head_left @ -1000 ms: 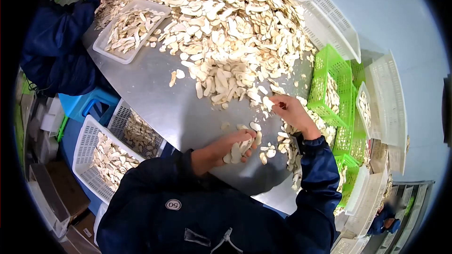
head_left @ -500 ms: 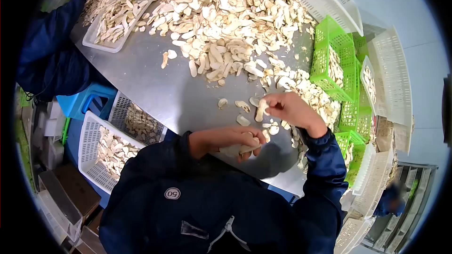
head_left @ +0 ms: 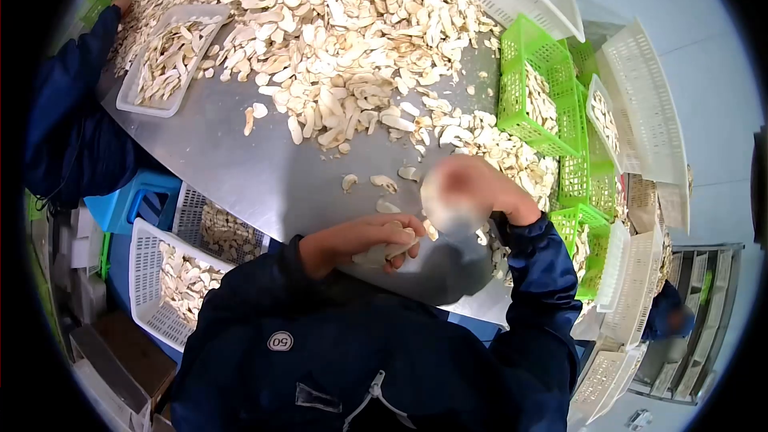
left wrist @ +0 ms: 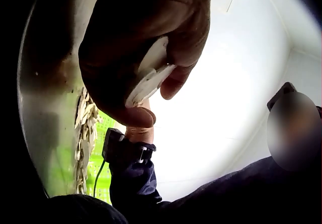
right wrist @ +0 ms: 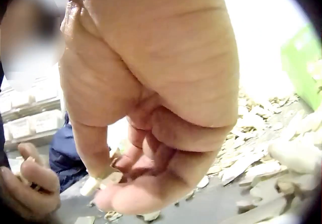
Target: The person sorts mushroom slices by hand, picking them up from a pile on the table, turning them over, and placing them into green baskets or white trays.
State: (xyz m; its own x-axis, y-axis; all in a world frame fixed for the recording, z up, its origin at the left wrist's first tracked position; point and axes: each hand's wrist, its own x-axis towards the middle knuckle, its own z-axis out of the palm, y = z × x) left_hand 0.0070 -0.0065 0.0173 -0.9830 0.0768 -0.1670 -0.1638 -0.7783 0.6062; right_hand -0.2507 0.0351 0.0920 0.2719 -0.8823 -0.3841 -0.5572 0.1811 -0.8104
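Observation:
Pale, flat mushroom slices (left wrist: 150,84) lie in my left hand (head_left: 364,242), whose fingers curl round them low over the table's near edge. My right hand (head_left: 488,184) is just to the right and a little farther out, partly blurred in the head view. In the right wrist view its thumb and fingertips pinch a small pale mushroom slice (right wrist: 109,179). A few loose slices (head_left: 384,183) lie on the metal table (head_left: 264,168) beyond my left hand. A large heap of mushroom slices (head_left: 344,24) spreads over the far side, and a smaller band runs right of my right hand.
Green baskets (head_left: 512,80) and white crates (head_left: 640,88) line the right edge. A clear tray of slices (head_left: 128,98) stands at the far left, near another person's sleeve (head_left: 76,112). White baskets (head_left: 148,304) of slices and a blue stool (head_left: 120,200) sit below the table's left edge.
My right hand has left the edge of the slices with a slice and come nearer my left hand. The left hand still holds its slices. The head view has shifted.

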